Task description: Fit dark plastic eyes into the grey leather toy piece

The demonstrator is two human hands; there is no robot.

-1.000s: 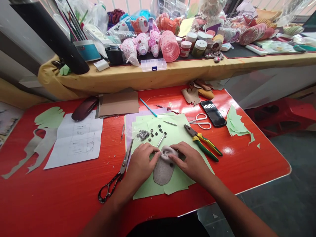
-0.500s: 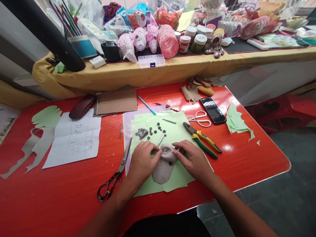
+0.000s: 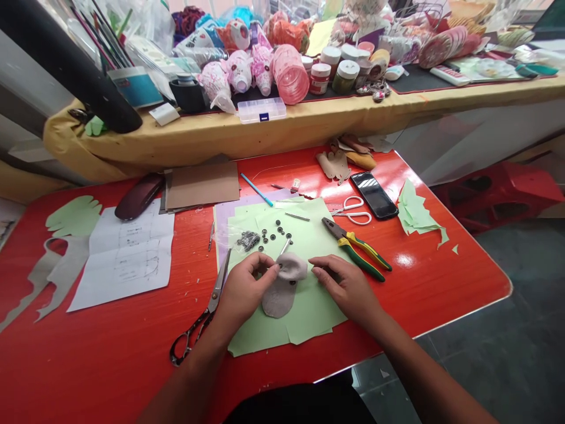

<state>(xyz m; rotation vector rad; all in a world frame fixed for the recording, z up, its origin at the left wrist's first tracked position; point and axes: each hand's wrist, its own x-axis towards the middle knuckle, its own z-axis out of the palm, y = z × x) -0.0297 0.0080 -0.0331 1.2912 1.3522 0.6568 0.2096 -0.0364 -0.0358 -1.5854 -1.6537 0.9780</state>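
Observation:
A grey felt piece [image 3: 282, 285] with small dark snap buttons lies on green paper sheets [image 3: 304, 306] on the red table [image 3: 88, 347]. My left hand [image 3: 242, 291] pinches its upper left edge with thumb and fingertips. My right hand [image 3: 346, 288] rests on the green paper just right of the felt, fingers curled, apart from it. Loose dark snaps [image 3: 271, 232] and a thin metal punch [image 3: 285, 246] lie just beyond the felt.
Large scissors [image 3: 200, 318] lie left of my left hand, green-yellow pliers [image 3: 357, 248] right of the felt. White scissors [image 3: 353, 211], a phone [image 3: 374, 195], a white drawing sheet [image 3: 126, 253] and felt offcuts are around. A cluttered yellow shelf [image 3: 309, 123] runs behind.
My right hand has come off the felt and slid right. The left hand has drawn the felt slightly left and folded its top edge. The view shifted a little.

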